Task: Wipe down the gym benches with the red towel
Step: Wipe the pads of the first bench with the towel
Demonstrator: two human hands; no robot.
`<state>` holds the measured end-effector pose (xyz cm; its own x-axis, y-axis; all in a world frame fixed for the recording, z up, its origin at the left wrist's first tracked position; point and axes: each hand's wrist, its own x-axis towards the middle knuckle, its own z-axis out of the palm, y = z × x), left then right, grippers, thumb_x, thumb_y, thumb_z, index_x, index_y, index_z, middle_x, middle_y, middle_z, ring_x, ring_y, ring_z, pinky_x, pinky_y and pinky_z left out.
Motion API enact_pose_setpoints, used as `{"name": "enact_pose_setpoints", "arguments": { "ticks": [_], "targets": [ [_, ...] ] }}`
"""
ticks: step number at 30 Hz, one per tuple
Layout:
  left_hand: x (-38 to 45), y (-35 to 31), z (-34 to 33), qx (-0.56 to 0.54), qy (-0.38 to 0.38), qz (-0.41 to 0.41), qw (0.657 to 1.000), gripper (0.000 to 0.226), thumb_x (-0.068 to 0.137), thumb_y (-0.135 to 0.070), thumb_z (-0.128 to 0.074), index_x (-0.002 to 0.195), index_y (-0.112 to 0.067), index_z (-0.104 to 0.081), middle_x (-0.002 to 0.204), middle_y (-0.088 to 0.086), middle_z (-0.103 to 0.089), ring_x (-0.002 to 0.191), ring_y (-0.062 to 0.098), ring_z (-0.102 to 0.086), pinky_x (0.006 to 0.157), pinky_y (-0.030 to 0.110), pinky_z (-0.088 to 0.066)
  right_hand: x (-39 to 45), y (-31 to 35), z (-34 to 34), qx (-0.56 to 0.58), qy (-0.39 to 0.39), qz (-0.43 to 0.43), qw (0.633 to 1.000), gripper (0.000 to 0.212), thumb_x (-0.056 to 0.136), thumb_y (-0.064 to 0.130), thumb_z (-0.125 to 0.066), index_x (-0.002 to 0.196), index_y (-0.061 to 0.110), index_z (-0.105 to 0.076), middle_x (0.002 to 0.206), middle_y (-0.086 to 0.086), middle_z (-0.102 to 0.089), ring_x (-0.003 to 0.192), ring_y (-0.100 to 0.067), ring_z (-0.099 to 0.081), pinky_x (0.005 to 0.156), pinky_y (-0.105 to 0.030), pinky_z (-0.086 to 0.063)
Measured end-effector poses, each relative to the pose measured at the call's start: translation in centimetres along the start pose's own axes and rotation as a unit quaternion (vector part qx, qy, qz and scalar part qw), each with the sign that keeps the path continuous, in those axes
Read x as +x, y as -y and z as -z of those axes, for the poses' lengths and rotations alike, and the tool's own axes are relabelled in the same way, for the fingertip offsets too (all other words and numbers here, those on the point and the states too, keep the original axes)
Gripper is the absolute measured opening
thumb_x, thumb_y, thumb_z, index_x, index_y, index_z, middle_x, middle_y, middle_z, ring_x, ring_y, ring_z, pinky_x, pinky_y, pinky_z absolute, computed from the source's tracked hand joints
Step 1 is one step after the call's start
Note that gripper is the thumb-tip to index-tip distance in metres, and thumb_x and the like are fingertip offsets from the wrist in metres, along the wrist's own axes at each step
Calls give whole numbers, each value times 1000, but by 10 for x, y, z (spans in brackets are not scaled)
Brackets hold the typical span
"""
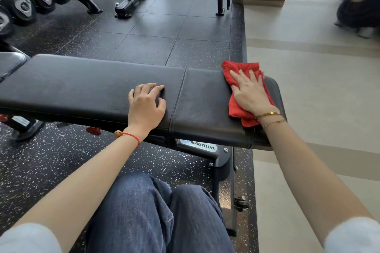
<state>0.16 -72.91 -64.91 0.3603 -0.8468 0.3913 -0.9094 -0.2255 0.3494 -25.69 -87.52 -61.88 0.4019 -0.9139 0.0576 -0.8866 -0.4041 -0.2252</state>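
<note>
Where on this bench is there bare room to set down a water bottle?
The long stretch of the near bench pad left of the left hand is bare, up to the gap at the next pad. A narrower bare patch lies between that hand and the red towel. The right end is crowded: the right hand presses the towel there.

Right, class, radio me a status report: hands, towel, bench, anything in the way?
Right hand flat on towel, bench's right end. Left hand bare, resting mid-bench. Pad ahead clear.
</note>
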Motion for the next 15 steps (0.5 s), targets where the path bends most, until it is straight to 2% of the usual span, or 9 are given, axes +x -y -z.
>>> {"name": "enact_pose_setpoints", "arguments": {
  "ticks": [7,15],
  "targets": [
    [-1,4,0,1,-1,-10,1000,38,90,-23,-51,127,-21,-62,129,2,-59,125,25,-48,113,52,-29,-59,-6,-2,3,-11,73,997,54,101,30,-37,153,33,-22,161,1,-20,150,-28,-8,121,-45,5],
    [0,2,-1,3,3,-6,1000,38,90,-22,-51,127,-19,-61,130,4,-59,125,27,-47,114,52,-27,10,-1,0,-8,5,-5,1000,53,102,33,-34,153,30,-23,162,0,-17,149,-31,-10,121,-46,5]
  ]
}}
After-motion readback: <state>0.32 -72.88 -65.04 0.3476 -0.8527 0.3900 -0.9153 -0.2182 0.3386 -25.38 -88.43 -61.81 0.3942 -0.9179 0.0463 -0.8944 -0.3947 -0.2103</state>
